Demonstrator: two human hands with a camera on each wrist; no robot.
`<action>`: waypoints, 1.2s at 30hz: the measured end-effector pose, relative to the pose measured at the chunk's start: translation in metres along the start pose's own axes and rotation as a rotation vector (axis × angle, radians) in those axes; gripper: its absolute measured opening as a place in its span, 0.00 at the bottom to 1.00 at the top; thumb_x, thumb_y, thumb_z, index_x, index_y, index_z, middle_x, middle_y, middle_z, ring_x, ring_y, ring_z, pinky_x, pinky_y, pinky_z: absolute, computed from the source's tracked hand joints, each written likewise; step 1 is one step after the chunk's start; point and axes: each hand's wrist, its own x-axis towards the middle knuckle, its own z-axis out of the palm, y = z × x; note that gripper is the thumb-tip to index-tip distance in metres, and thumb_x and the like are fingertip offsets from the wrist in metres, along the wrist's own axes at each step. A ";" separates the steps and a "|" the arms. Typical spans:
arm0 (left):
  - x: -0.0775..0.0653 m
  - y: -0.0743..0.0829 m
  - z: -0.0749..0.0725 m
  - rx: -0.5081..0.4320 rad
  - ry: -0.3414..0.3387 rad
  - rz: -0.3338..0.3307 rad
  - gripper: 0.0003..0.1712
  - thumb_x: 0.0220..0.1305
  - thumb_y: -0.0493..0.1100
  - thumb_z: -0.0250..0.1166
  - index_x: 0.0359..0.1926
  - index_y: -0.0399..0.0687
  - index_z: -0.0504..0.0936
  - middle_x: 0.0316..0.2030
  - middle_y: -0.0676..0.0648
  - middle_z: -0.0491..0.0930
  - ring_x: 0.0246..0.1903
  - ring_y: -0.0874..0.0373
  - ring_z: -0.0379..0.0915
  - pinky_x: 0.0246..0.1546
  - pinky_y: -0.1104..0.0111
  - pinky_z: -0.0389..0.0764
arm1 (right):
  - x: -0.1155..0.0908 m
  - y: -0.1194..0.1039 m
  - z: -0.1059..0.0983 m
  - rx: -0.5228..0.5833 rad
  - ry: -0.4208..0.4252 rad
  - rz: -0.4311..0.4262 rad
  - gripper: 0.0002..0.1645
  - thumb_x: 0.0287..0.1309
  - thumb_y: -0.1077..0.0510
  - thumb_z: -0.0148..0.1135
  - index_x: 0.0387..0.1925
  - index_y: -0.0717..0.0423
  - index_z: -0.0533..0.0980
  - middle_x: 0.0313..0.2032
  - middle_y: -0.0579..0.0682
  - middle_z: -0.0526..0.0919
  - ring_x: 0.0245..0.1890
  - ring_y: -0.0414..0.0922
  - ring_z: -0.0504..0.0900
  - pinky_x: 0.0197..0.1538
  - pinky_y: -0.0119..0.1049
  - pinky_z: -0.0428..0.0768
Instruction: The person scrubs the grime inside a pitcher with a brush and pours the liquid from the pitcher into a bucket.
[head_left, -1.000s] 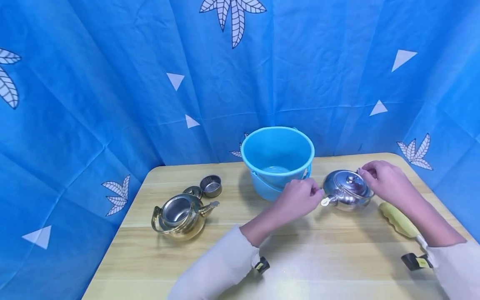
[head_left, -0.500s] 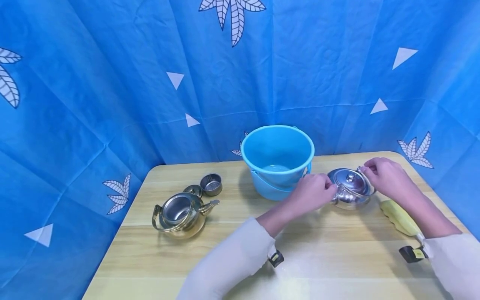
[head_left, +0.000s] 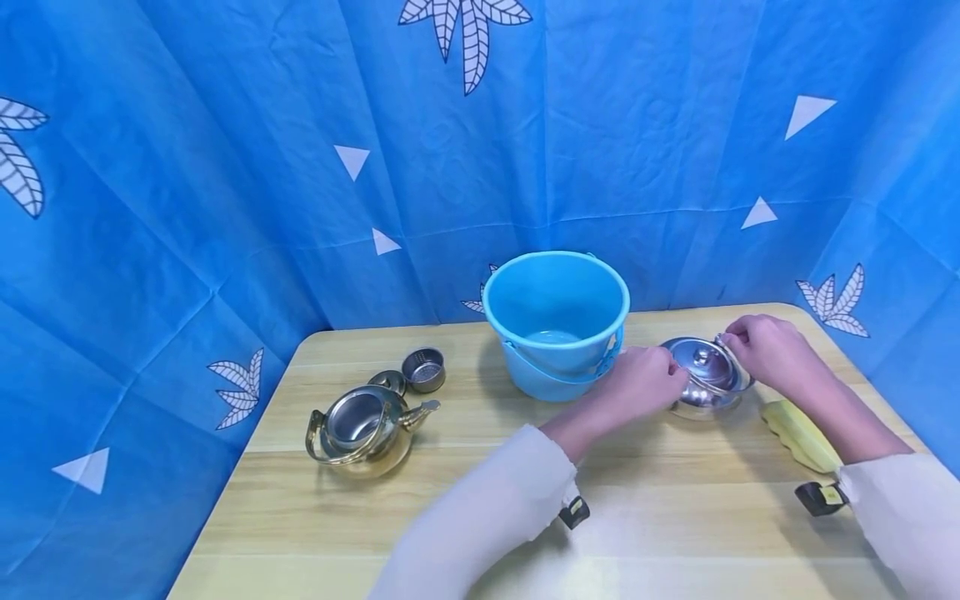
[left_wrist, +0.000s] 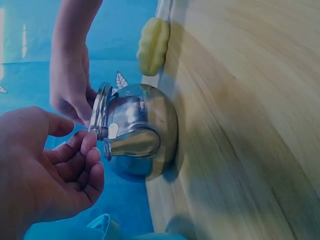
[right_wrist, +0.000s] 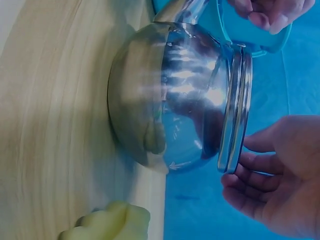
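Note:
A shiny silver teapot (head_left: pixel 705 400) with its lid on stands at the right of the table, its handle folded down round the lid. At its back right edge my right hand (head_left: pixel 772 354) pinches the teapot between thumb and fingers, by the rim and handle end. My left hand (head_left: pixel 641 383) is at the spout side, over the spout. In the left wrist view the fingertips (left_wrist: pixel 89 142) are close to the rim, loosely curled. Whether they touch it I cannot tell. In the right wrist view my left hand (right_wrist: pixel 272 12) shows nothing between its fingers.
A light blue bucket (head_left: pixel 555 367) stands at the back middle. A gold teapot (head_left: pixel 371 450) without its lid, a small lid (head_left: pixel 387 381) and a perforated metal strainer cup (head_left: pixel 423 370) are at the left. A yellow wavy grip (head_left: pixel 802 437) lies below my right forearm.
My left hand has moved right, from beside the spout tip to over the spout, which it now hides in the head view. My right hand stays at the teapot's back edge.

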 end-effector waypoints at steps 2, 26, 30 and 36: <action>0.003 0.002 0.002 -0.005 0.002 -0.015 0.23 0.70 0.54 0.53 0.17 0.56 0.71 0.13 0.56 0.68 0.12 0.63 0.61 0.14 0.72 0.62 | 0.001 0.000 0.000 -0.008 0.000 -0.002 0.17 0.64 0.59 0.56 0.38 0.73 0.79 0.33 0.68 0.84 0.29 0.58 0.82 0.36 0.56 0.79; 0.021 0.019 0.036 0.149 0.026 -0.325 0.24 0.70 0.67 0.44 0.32 0.65 0.82 0.44 0.60 0.83 0.43 0.55 0.71 0.48 0.58 0.68 | 0.005 -0.012 0.002 -0.311 0.000 -0.216 0.06 0.57 0.68 0.58 0.27 0.69 0.77 0.20 0.58 0.76 0.19 0.49 0.74 0.23 0.46 0.77; 0.020 0.018 0.038 0.217 0.004 -0.286 0.22 0.71 0.66 0.43 0.32 0.68 0.80 0.43 0.60 0.82 0.43 0.54 0.70 0.50 0.57 0.67 | 0.005 -0.013 0.001 -0.319 -0.070 -0.198 0.05 0.56 0.70 0.56 0.29 0.68 0.77 0.21 0.57 0.78 0.20 0.48 0.73 0.22 0.43 0.77; 0.015 0.017 0.036 0.251 -0.015 -0.233 0.23 0.72 0.63 0.45 0.24 0.66 0.75 0.37 0.60 0.79 0.40 0.55 0.68 0.49 0.59 0.66 | 0.004 -0.012 -0.006 -0.293 -0.118 -0.189 0.09 0.58 0.65 0.56 0.24 0.64 0.77 0.18 0.53 0.76 0.19 0.47 0.71 0.23 0.44 0.74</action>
